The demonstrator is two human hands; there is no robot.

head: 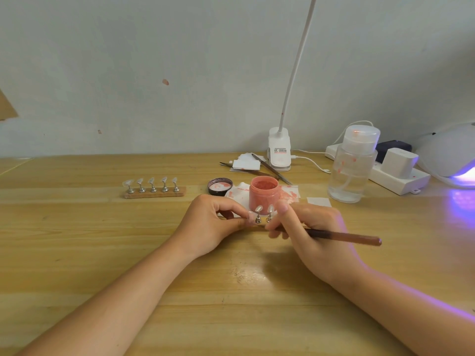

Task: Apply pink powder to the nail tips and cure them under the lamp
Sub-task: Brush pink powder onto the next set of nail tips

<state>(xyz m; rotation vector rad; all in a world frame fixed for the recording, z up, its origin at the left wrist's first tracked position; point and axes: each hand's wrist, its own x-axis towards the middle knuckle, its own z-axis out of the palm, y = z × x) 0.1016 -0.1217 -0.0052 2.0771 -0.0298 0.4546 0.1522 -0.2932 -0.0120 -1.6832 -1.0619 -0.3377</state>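
The left hand (208, 224) pinches one end of a small stand with nail tips (263, 214); the right hand (308, 232) grips a brush (344, 237) and touches the other end. Just behind stands the open powder jar (264, 195), with the glowing lamp (452, 155) far right on the table (102, 253).

Home nail-art work desk, set against a plain pale wall (154, 73) with small chips in the paint. Wood-grain laminate desk (77, 253). On it: clip-on gooseneck desk lamp (279, 150); white nail-curing lamp (449, 152) glowing violet at far right; power strip (395, 176) with a plugged-in adapter; clear pump dispenser bottle (352, 165); open jar of pink powder (264, 194) with its lid (219, 186) alongside; a strip of nail-tip stands (154, 187).
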